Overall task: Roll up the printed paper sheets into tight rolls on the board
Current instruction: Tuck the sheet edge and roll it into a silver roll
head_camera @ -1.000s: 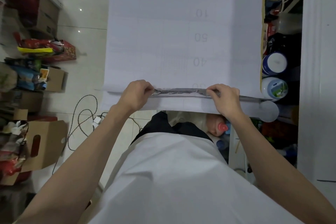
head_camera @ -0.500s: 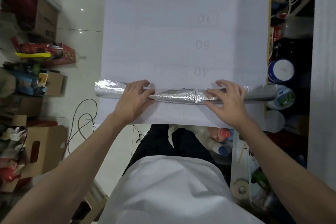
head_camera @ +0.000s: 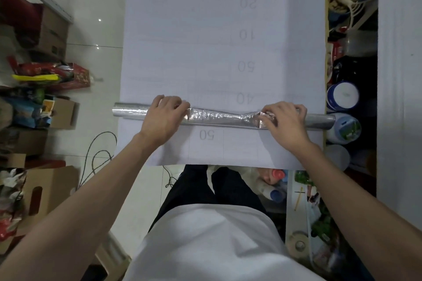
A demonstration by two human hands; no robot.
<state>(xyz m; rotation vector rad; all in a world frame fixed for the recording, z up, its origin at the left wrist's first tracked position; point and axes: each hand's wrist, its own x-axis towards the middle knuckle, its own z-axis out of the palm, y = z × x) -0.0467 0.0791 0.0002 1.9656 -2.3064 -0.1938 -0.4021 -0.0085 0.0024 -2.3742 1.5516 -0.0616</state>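
Silvery paper roll (head_camera: 218, 117) lies crosswise, gripped under left hand (head_camera: 163, 118) and right hand (head_camera: 285, 124).

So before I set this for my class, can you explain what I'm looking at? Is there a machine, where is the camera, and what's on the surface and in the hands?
There is no machine here: a person works with two bare hands. The camera is a wide-angle one worn on their head, looking forward and down, so the view is roughly what they see of their own work. The work surface is covered by a large white printed sheet with faint numbers such as 40 and 50. Across it lies a long crinkled silvery roll. The left hand and right hand each have a grip on that roll, fingers curled over it, one towards each end. To the right stand tubs with white lids; on the floor to the left are cardboard boxes.
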